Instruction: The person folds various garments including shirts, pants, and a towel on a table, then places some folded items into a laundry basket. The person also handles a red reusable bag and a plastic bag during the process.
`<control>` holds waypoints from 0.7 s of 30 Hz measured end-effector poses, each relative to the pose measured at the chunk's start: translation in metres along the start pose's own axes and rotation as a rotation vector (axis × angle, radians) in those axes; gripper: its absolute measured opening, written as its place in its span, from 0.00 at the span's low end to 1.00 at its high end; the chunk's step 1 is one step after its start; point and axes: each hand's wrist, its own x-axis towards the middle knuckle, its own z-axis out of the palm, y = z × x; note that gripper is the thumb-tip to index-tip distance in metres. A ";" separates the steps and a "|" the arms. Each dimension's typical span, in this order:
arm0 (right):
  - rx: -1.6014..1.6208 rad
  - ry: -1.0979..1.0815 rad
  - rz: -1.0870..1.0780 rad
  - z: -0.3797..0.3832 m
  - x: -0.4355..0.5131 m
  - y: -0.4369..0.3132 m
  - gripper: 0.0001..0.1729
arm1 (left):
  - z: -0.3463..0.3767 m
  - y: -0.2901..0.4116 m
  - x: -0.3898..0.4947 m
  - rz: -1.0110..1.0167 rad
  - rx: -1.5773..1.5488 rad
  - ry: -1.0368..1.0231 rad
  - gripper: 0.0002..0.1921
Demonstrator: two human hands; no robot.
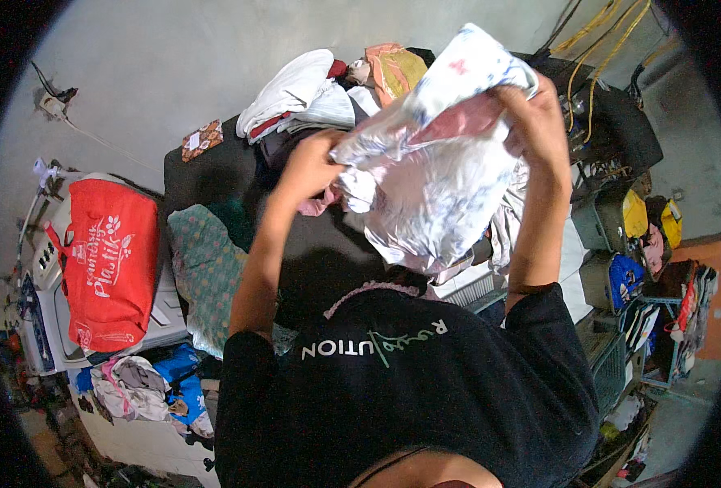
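Between my hands a white cloth garment point(452, 189) with blue patterning and a pinkish inner side hangs spread, blurred by motion. My left hand point(312, 165) grips its gathered edge on the left. Higher up, my right hand point(534, 116) pinches the upper right corner. Below the left wrist a bit of pink fabric point(319, 203) shows. Behind the garment lie folded white clothes point(296, 91) and an orange and yellow cloth point(394, 70) on a dark surface point(205, 177). A green dotted cloth point(205, 268) drapes to the left of my left forearm.
A red fabric bag point(113, 262) with printing lies on a washing machine point(49, 305) at left. Crumpled laundry point(135, 384) sits below it. Yellow cables point(604, 55) hang at the upper right. Along the right stand plastic baskets point(613, 360) and a blue bag point(625, 280).
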 end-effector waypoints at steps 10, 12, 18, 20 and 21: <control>-0.064 -0.087 0.068 -0.065 0.026 0.051 0.14 | -0.138 0.038 0.003 -0.106 -0.159 0.252 0.14; 0.407 0.043 0.008 -0.063 0.027 0.063 0.12 | -0.137 0.052 0.013 0.056 -0.136 0.326 0.14; -0.339 -0.228 -0.302 0.044 -0.009 0.074 0.31 | -0.057 0.121 0.035 0.073 -0.801 -0.069 0.16; -0.467 0.202 -0.628 0.081 -0.002 0.081 0.29 | -0.025 0.138 0.045 0.275 -0.644 -0.151 0.16; -0.456 0.379 -0.580 0.076 0.001 0.083 0.26 | -0.018 0.139 0.048 0.489 -0.764 -0.263 0.18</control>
